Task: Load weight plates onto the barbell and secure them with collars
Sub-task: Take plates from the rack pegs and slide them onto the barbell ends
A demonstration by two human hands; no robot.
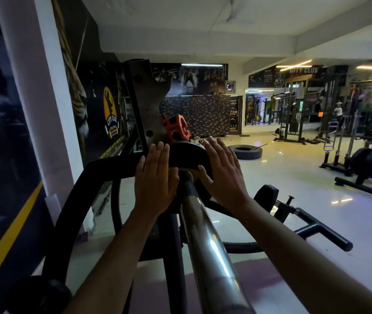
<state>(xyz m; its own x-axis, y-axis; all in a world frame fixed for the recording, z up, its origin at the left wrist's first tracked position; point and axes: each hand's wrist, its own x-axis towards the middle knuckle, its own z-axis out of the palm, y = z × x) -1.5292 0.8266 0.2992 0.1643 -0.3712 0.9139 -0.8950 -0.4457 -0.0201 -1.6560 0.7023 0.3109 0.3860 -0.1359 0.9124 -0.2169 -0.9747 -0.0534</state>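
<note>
A shiny steel barbell sleeve point(205, 241) runs from the bottom of the view up to the middle. A black weight plate point(186, 155) sits on the sleeve. My left hand point(155, 177) lies flat against the plate's left side, fingers straight and together. Flat on the plate's right side rests my right hand point(223, 173), fingers spread. Neither hand grips anything. Beyond the plate, an orange collar point(176, 128) hangs near the rack upright point(144, 100). The plate's lower half is hidden behind my hands.
A black curved rack frame point(78, 196) stands at the left, against a postered wall. A black tyre point(247, 151) lies on the glossy white floor. Weight machines point(362, 155) fill the right side. A black bench arm point(316, 227) juts out right of the bar.
</note>
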